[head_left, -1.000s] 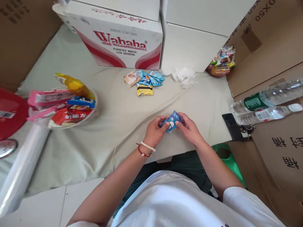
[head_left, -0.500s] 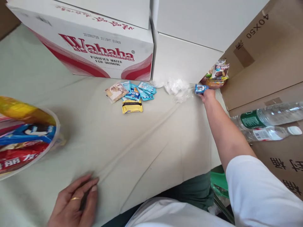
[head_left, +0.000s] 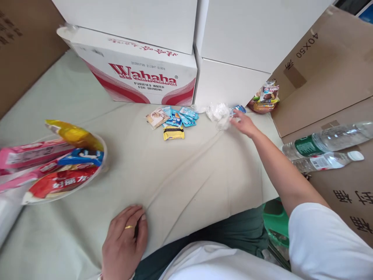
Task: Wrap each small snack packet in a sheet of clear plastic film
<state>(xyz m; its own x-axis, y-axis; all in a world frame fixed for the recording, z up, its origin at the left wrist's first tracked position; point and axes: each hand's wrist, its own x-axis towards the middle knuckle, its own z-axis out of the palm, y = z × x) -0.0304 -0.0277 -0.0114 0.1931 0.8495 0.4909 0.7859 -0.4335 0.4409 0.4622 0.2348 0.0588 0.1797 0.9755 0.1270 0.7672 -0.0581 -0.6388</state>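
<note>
Nearest, the left hand lies palm down on the pale cloth of the worktop, fingers together and flat, holding nothing, a ring on one finger. It lay flat on the cloth half a second ago too, and shows no real change of pose. To the far left of it a clear bowl is heaped with large snack bags.

The right arm reaches out long across the cloth to the far right. Half a second ago the right hand gripped the blue packet close to the snack heap by the cardboard carton. Now that hand has let go and drawn back slightly to the left: it is empty, palm down, fingers loosely spread and low over the cloth. Its fingertips are at the edge of the crumpled clear plastic; whether they touch it I cannot tell. The blue packet lies on the cloth just beyond the fingers, between the plastic and the snack heap.

Left of the plastic lies a cluster of small packets. Behind stand the Wahaha box and a white box.
</note>
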